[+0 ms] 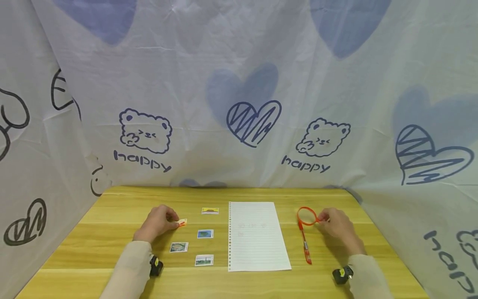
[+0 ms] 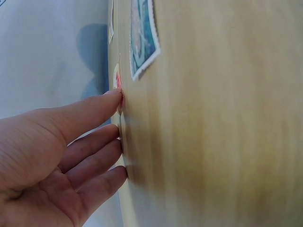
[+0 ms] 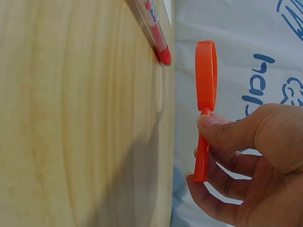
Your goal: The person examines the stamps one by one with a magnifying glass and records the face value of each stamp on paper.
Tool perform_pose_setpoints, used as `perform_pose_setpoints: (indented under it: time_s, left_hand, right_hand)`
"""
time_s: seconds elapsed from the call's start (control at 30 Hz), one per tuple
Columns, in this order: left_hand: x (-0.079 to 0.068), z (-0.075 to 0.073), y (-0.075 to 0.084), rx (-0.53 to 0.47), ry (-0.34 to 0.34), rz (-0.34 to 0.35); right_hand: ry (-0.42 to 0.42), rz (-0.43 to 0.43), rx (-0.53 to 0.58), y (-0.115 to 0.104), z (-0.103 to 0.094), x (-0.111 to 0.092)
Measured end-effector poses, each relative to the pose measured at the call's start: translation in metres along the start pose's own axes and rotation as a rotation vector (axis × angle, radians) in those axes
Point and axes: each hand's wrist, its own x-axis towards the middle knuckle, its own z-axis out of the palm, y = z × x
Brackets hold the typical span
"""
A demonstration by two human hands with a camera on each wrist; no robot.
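Note:
My left hand (image 1: 158, 222) is at the left of the table, pinching a small red-and-white stamp (image 1: 181, 223) at its edge. In the left wrist view the thumb covers part of this stamp (image 2: 118, 78), and the index finger is hidden. The other fingertips are close to the wood. My right hand (image 1: 337, 224) grips the handle of a red magnifying glass (image 3: 201, 156), raised off the table with its round rim (image 3: 205, 75) seen nearly edge-on in the right wrist view.
Several stamps lie nearby: yellow (image 1: 210, 211), blue (image 1: 205, 234), a brownish one (image 1: 179, 247) and a green one (image 1: 204, 260). A lined sheet (image 1: 257, 245) with faint writing occupies the middle. Right of it is a red pen (image 1: 305, 245). A printed cloth (image 1: 194, 91) hangs behind.

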Motion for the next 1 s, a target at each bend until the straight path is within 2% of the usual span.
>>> perform_pose_setpoints:
  time_s: [0.63,1.0]
  left_hand:
    - [0.001,0.001,-0.002,0.000,0.006,0.005]
    - [0.001,0.001,-0.001,-0.004,0.001,-0.005]
  right_hand:
    - [0.003,0.045,-0.014,0.026,-0.007,-0.008]
    - [0.008,0.054,-0.019,0.033,-0.011,-0.012]
